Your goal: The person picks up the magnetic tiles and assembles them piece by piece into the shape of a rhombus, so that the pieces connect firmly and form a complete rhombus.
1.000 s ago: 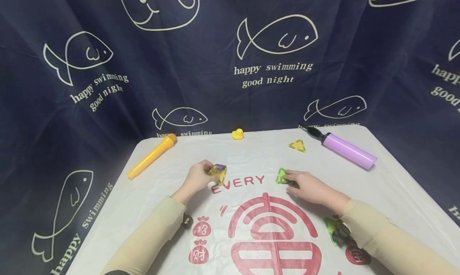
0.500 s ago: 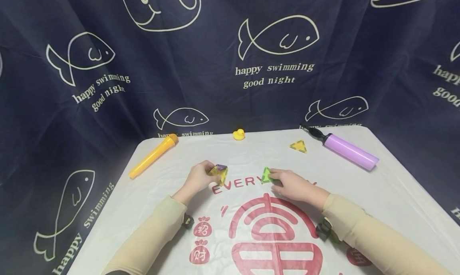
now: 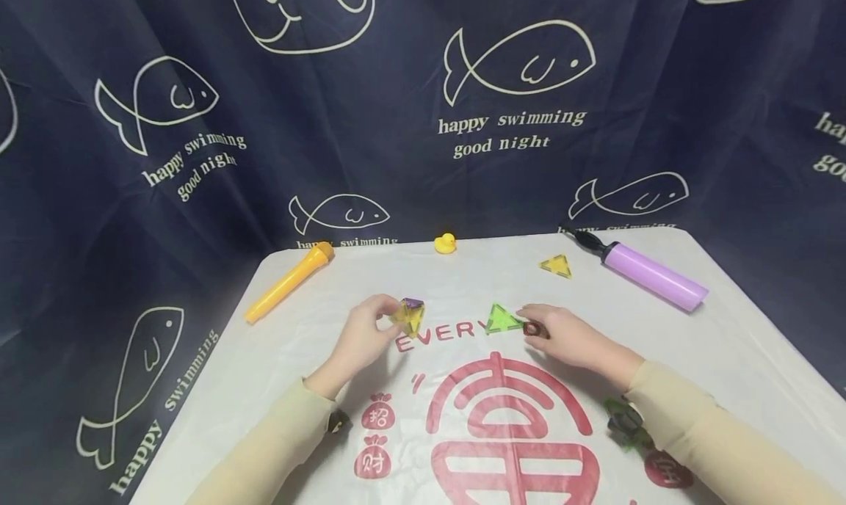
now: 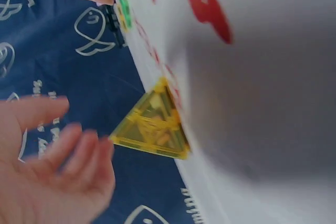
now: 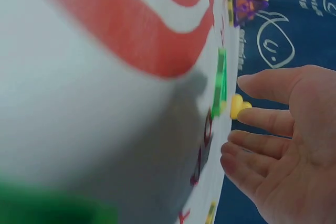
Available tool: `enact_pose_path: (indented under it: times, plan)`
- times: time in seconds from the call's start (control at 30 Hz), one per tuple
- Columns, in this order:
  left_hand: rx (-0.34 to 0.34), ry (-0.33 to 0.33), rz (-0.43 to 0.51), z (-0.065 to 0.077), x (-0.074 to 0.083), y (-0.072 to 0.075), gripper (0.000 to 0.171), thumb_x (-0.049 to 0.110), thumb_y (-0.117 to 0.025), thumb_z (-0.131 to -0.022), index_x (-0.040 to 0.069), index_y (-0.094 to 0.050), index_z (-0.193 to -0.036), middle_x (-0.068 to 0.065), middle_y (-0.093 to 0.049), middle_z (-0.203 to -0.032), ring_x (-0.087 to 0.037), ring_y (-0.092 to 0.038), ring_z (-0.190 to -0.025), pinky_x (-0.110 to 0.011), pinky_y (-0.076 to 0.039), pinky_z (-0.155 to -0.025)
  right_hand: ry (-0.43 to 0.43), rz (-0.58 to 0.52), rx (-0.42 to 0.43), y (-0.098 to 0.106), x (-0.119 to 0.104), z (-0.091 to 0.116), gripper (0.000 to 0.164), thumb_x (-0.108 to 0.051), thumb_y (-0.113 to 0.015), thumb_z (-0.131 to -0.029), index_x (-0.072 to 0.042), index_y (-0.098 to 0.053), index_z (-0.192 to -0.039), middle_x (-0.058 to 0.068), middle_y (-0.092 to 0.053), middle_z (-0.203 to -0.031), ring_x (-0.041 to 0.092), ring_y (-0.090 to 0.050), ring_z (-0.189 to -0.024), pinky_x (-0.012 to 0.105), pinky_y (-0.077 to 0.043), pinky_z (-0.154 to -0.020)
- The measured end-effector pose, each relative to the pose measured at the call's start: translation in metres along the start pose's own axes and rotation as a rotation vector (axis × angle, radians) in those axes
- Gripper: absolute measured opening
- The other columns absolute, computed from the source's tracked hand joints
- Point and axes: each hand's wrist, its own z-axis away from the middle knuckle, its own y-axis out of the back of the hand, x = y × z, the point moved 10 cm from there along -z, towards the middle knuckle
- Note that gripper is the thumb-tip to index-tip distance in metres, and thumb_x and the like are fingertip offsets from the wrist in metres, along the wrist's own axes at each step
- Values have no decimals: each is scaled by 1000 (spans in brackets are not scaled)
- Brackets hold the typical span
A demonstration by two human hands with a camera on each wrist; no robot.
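Note:
A small pyramid of yellow and purple magnetic tiles [image 3: 413, 317] stands on the white tabletop, left of centre. Beside it is my left hand [image 3: 360, 335], thumb and fingers apart; in the left wrist view its loosely bent fingers [image 4: 86, 153] come near one corner of the pyramid [image 4: 152, 121] without gripping it. To the right, a green triangular magnetic tile [image 3: 502, 318] lies flat. My right hand [image 3: 571, 338] hovers just right of that tile. In the right wrist view, its fingers [image 5: 262, 142] are spread and nothing is in them.
A yellow triangular tile [image 3: 556, 266] lies farther back, near a purple hand pump [image 3: 654, 276]. At the back edge sits a yellow rubber duck [image 3: 446, 243]. An orange microphone-shaped toy [image 3: 289, 282] is at the left. More green [image 3: 634, 435] shows partly under my right forearm.
My right hand carried the green tile left, let it go, and drew back to the right. My left hand released the pyramid and moved slightly left.

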Motion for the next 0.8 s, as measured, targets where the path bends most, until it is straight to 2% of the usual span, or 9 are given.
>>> enact_pose_path:
  times: [0.13, 0.23, 0.3, 0.4, 0.5, 0.63, 0.8]
  plan:
    - [-149, -200, -31, 4, 34, -22, 30, 7, -74, -88, 4, -70, -118, -8, -71, -114, -28, -66, -105, -46, -53, -96, -25, 9, 23, 13, 11, 18, 42, -7, -78, -86, 7, -66, -124, 20, -68, -117, 41, -63, -110, 58, -49, -98]
    - [-247, -320, -93, 2, 55, -46, 29, 10, -72, -92, 5, -70, -121, -8, -70, -117, -26, -66, -110, -41, -52, -98, -51, -1, 20, 22, 20, 35, 39, -8, -79, -85, 4, -69, -121, 12, -67, -103, 32, -64, -96, 51, -54, -89]
    - [-305, -374, -136, 0, 66, -62, 29, 12, -71, -94, 5, -69, -122, -8, -70, -120, -24, -64, -115, -39, -51, -101, -68, -16, 12, 26, 26, 47, 38, -10, -80, -85, 3, -70, -120, 5, -65, -97, 23, -62, -88, 43, -55, -81]
    - [-388, -430, -186, -4, 75, -85, 30, 13, -68, -96, 3, -68, -124, -8, -68, -122, -23, -64, -117, -35, -50, -102, -89, -45, 1, 29, 32, 65, 39, -12, -82, -84, 1, -71, -118, -3, -61, -92, 15, -55, -80, 34, -52, -71]
    - [-449, -456, -260, -9, 79, -107, 33, 14, -66, -97, 5, -66, -128, -6, -67, -125, -20, -62, -119, -31, -48, -104, -97, -56, 13, 33, 35, 82, 40, -15, -84, -82, 0, -71, -117, -5, -59, -91, 12, -52, -79, 31, -50, -69]
    - [-497, -467, -370, -18, 81, -133, 36, 15, -65, -96, 6, -65, -131, -5, -65, -129, -17, -61, -122, -27, -45, -106, -116, -46, 33, 38, 40, 107, 43, -22, -88, -79, -5, -72, -115, -8, -57, -92, 9, -50, -81, 32, -50, -72]
    - [-561, -469, -447, -23, 86, -156, 43, 16, -65, -96, 4, -61, -137, -9, -59, -140, -21, -55, -131, -28, -40, -111, -171, -77, -17, 32, 45, 133, 43, -32, -89, -79, -11, -68, -110, -7, -56, -94, 7, -51, -84, 32, -51, -74]
